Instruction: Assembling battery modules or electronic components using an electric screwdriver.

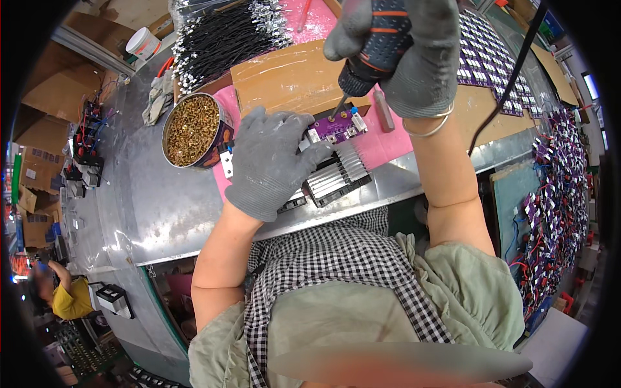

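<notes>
Left hand (pixel 272 161), grey-gloved, pressed flat on finned heatsink (pixel 336 174) at metal bench (pixel 162 207) edge. Purple circuit board (pixel 337 124) atop heatsink. Right hand (pixel 414 58) clenched round electric screwdriver (pixel 375 45), bit touching board. Tin of brass screws (pixel 192 129) left; black cable bundles (pixel 223 39) beyond.

left of board: screw tin (pixel 191 129) close beside left hand (pixel 272 161)
behind board: cardboard sheet (pixel 291 77), cable bundle (pixel 223 35) block
near edge: bare metal bench (pixel 149 200), open passage
right: spare screwdriver (pixel 384 110), purple boards (pixel 491 58)
</notes>
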Tool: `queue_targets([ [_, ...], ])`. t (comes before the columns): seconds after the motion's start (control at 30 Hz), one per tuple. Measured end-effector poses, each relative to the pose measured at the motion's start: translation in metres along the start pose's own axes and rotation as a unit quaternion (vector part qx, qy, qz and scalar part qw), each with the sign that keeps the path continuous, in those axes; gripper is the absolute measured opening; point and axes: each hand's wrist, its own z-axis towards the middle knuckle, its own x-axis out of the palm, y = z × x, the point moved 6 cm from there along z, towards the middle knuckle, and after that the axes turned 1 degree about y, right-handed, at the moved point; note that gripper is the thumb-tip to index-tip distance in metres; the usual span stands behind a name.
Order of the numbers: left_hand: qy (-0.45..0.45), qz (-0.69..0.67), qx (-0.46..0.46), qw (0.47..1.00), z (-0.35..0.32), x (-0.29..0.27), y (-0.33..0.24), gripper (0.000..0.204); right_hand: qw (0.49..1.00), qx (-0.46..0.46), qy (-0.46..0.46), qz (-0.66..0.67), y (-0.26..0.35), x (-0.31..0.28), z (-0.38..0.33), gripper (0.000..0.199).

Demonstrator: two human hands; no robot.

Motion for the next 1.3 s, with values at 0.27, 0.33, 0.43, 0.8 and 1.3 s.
queue_targets([
  [0.27, 0.013, 0.045, 0.013, 0.999, -0.007, -0.006, 0.004, 0.047, 0.933, 0.250, -0.132, -0.223, 0.000, 0.005, -0.015, 0.083],
  [0.33, -0.066, -0.075, -0.089, 0.991, -0.012, -0.034, 0.035, 0.045, 0.932, 0.171, -0.185, -0.261, 0.013, 0.024, -0.001, 0.078],
  [0.43, -0.036, 0.076, -0.206, 0.975, -0.029, -0.073, 0.115, 0.038, 0.999, 0.037, -0.030, -0.020, -0.002, 0.008, 0.005, 0.080],
  [0.8, -0.078, 0.093, -0.244, 0.962, -0.077, -0.053, 0.201, 0.018, 0.999, 0.033, 0.019, 0.028, -0.016, 0.018, 0.013, 0.071],
  [1.3, -0.153, -0.086, -0.212, 0.961, -0.066, -0.057, 0.126, 0.018, 0.989, 0.020, 0.020, 0.145, 0.003, 0.063, 0.029, 0.086],
])
